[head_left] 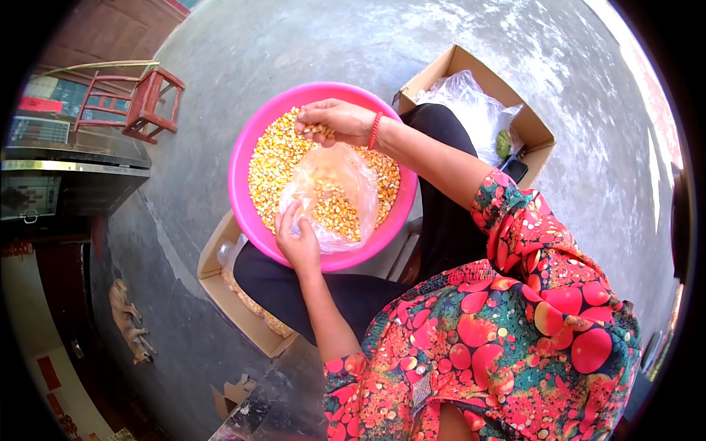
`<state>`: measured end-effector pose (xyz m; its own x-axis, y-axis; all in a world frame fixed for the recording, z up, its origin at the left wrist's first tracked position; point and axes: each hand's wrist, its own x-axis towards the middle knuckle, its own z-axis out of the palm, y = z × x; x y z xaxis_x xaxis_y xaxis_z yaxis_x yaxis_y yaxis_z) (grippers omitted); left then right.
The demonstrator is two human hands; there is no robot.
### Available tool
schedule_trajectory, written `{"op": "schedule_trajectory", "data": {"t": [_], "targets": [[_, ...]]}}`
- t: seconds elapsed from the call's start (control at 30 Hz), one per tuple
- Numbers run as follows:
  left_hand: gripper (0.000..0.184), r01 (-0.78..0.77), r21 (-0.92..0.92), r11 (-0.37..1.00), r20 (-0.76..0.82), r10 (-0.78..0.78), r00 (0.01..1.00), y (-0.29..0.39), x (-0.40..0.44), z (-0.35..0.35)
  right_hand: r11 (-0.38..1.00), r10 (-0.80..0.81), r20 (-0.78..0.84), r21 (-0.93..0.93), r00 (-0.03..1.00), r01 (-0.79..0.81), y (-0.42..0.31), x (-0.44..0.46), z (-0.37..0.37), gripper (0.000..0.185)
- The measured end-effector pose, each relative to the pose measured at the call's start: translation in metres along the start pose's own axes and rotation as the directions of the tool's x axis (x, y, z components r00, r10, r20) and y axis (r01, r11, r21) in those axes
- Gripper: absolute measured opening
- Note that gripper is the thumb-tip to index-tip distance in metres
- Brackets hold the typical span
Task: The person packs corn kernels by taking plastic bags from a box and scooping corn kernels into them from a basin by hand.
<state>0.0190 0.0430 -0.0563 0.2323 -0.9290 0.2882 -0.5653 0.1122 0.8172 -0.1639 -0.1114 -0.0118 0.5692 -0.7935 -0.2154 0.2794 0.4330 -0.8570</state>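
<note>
A pink basin (239, 173) full of loose corn kernels (273, 165) rests at my lap. Inside it lies a clear plastic bag (360, 184), its mouth spread, with some kernels in the bottom. My left hand (298, 239) grips the near-left edge of the bag between thumb and fingers. Over the far side of the basin, my right hand (334, 123) is curled round some corn kernels, several of them showing below its fingers. A red bracelet (375, 131) circles the right wrist.
A cardboard box (533, 136) at the right holds plastic bags, a green object and a phone (514, 168). Another cardboard box (209, 268) at the left holds filled bags. Beyond are a red wooden chair (147, 106) and an animal (129, 321) lying on the concrete floor.
</note>
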Motion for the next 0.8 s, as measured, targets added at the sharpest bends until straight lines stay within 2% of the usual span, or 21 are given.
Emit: {"op": "schedule_trajectory", "data": {"t": [0.03, 0.1, 0.13, 0.17, 0.23, 0.3, 0.33, 0.37, 0.43, 0.5, 0.53, 0.57, 0.63, 0.7, 0.73, 0.77, 0.8], "targets": [[0.032, 0.032, -0.022, 0.999, -0.002, -0.032, 0.999, 0.002, 0.000, 0.000, 1.000, -0.018, 0.055, -0.022, 0.998, 0.020, -0.003, -0.005, 0.014, 0.020], [0.032, 0.015, -0.013, 1.000, 0.000, -0.015, 1.000, -0.002, 0.000, 0.000, 0.981, -0.023, 0.189, -0.186, 0.982, 0.059, -0.004, -0.020, 0.040, 0.019], [0.032, -0.002, -0.002, 1.000, 0.001, 0.002, 1.000, -0.004, 0.001, 0.000, 0.958, -0.004, 0.363, -0.266, 0.932, 0.108, 0.003, -0.018, 0.040, 0.019], [0.032, -0.002, -0.002, 1.000, 0.000, 0.002, 1.000, -0.003, 0.001, 0.000, 0.856, -0.139, 0.483, -0.380, 0.864, 0.351, 0.008, -0.020, 0.046, 0.018], [0.032, -0.011, -0.011, 1.000, -0.011, 0.011, 1.000, -0.002, 0.001, 0.000, 0.718, -0.132, 0.449, -0.572, 0.884, 0.397, 0.012, -0.025, 0.050, 0.017], [0.032, 0.012, -0.011, 1.000, -0.006, -0.012, 1.000, 0.002, 0.000, 0.000, 0.715, -0.241, 0.372, -0.557, 0.896, 0.423, 0.017, -0.013, 0.038, 0.015], [0.031, 0.032, -0.011, 0.999, -0.003, -0.032, 0.999, 0.003, 0.000, 0.000, 0.684, -0.269, 0.277, -0.619, 0.923, 0.385, 0.017, -0.007, 0.028, 0.015], [0.031, 0.032, -0.011, 0.999, -0.002, -0.032, 0.999, 0.001, 0.001, 0.000, 0.628, -0.369, 0.192, -0.670, 0.909, 0.396, 0.021, 0.006, 0.012, 0.017], [0.031, -0.027, 0.025, 0.999, -0.005, 0.027, 1.000, -0.004, 0.001, 0.001, 0.464, -0.404, 0.006, -0.860, 0.915, 0.211, 0.018, 0.011, -0.010, 0.018], [0.031, -0.030, 0.026, 0.999, 0.000, 0.030, 1.000, -0.003, 0.001, 0.001, 0.434, -0.410, -0.120, -0.898, 0.904, 0.077, 0.029, 0.017, -0.037, 0.018], [0.031, -0.027, 0.030, 0.999, 0.005, 0.026, 1.000, -0.002, 0.001, 0.000, 0.305, -0.406, -0.124, -0.952, 0.906, 0.006, 0.038, 0.019, -0.050, 0.018], [0.031, -0.026, 0.032, 0.999, 0.006, 0.026, 1.000, -0.001, 0.001, 0.000, 0.307, -0.405, -0.125, -0.952, 0.906, 0.006, 0.050, 0.020, -0.056, 0.018], [0.032, -0.010, 0.032, 0.999, 0.005, 0.009, 1.000, 0.002, 0.001, 0.000, 0.009, -0.237, -0.174, -0.984, 0.956, -0.177, 0.070, 0.018, -0.063, 0.021], [0.031, -0.004, 0.028, 1.000, 0.008, 0.004, 1.000, 0.001, 0.002, 0.001, -0.080, -0.174, 0.037, -0.997, 0.984, 0.023, 0.084, 0.004, -0.056, 0.025], [0.031, 0.000, 0.025, 1.000, 0.002, 0.000, 1.000, 0.002, 0.001, 0.000, 0.151, -0.087, -0.090, -0.986, 0.992, -0.077, 0.105, 0.014, -0.061, 0.028], [0.031, -0.001, 0.025, 1.000, 0.004, 0.001, 1.000, 0.001, 0.001, 0.001, 0.153, -0.088, -0.092, -0.985, 0.992, -0.078, 0.111, 0.013, -0.064, 0.028], [0.031, -0.025, 0.028, 0.999, 0.001, 0.025, 1.000, -0.002, 0.001, 0.001, 0.278, -0.079, -0.015, -0.961, 0.997, 0.007, 0.118, 0.011, -0.068, 0.024]]}}
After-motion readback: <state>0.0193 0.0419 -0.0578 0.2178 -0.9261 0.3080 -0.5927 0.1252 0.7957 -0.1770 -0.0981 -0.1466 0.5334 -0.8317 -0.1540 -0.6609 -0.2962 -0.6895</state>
